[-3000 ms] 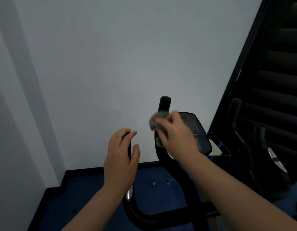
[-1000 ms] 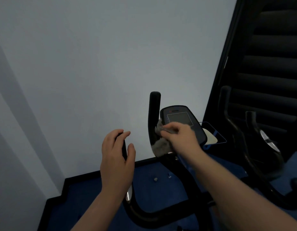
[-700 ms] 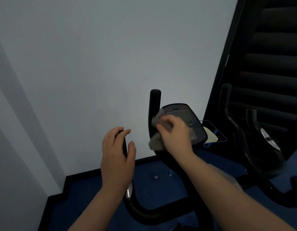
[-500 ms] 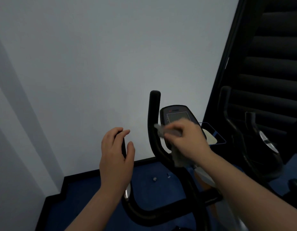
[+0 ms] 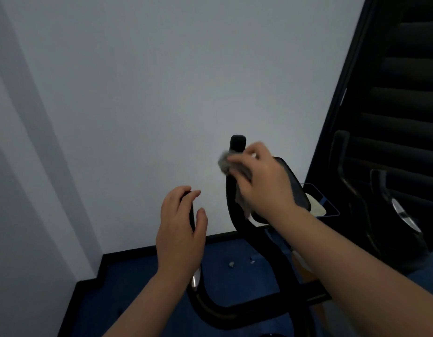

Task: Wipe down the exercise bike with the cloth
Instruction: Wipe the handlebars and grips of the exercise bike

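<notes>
The black exercise bike's handlebar frame (image 5: 237, 310) curves up in front of me. My left hand (image 5: 180, 229) grips the left handlebar grip (image 5: 191, 215), fingers curled over its top. My right hand (image 5: 261, 183) holds a grey cloth (image 5: 224, 162) against the upright right handlebar (image 5: 237, 142), just under its rounded tip. The cloth's lower part hangs down below my palm. The bike's dark console (image 5: 298, 188) sits behind my right hand, and its screen is mostly hidden.
A plain white wall (image 5: 162, 93) stands close ahead, with black skirting and blue floor (image 5: 142, 283) below. A second dark exercise machine (image 5: 392, 215) stands at the right in front of a black ribbed surface. A blue-edged tray (image 5: 318, 206) lies behind the console.
My right hand carried the cloth from the console face up and left onto the upper part of the right handlebar. My left hand stayed on the left grip.
</notes>
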`<move>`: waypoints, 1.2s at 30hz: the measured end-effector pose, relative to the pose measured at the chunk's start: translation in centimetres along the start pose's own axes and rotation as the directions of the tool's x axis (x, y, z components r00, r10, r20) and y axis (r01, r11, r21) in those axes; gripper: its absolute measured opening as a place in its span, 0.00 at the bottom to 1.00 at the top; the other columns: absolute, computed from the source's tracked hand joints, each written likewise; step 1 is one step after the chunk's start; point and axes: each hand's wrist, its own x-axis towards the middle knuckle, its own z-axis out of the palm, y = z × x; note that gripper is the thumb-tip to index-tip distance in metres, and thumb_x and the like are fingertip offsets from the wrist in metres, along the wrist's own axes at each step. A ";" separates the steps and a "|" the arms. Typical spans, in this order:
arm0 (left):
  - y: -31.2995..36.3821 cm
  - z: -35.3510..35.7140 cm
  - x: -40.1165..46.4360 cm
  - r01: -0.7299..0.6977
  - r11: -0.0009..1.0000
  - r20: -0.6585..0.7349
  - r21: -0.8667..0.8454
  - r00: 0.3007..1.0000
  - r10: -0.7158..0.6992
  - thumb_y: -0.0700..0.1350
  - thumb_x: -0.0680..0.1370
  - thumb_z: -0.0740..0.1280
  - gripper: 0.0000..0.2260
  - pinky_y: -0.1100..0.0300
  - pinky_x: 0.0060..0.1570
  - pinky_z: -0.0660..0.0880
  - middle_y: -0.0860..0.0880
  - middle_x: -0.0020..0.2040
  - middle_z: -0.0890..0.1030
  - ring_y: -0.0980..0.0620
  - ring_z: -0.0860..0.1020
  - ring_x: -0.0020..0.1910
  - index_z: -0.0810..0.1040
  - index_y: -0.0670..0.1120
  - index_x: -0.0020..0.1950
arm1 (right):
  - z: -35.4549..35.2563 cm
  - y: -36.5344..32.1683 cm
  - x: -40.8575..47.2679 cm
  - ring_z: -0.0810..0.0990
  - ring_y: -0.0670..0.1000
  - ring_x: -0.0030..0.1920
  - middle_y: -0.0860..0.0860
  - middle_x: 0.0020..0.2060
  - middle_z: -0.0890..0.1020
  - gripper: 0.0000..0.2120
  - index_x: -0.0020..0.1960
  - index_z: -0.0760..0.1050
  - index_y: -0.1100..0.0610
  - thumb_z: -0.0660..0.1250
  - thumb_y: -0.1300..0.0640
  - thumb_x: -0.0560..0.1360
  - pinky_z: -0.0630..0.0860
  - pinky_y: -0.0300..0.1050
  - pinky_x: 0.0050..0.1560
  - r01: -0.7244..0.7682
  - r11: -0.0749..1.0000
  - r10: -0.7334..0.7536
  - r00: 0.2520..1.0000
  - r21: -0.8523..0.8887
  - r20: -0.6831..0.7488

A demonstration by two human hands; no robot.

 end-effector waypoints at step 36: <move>-0.1 0.1 0.1 0.008 0.999 -0.020 -0.040 1.000 -0.009 0.42 0.78 0.63 0.14 0.81 0.55 0.60 0.56 0.64 0.70 0.60 0.65 0.66 0.76 0.48 0.63 | 3.2 -0.2 0.7 0.76 0.38 0.51 0.51 0.53 0.77 0.13 0.61 0.78 0.55 0.67 0.59 0.78 0.70 0.27 0.53 -0.431 0.685 0.590 0.801 0.588 -0.101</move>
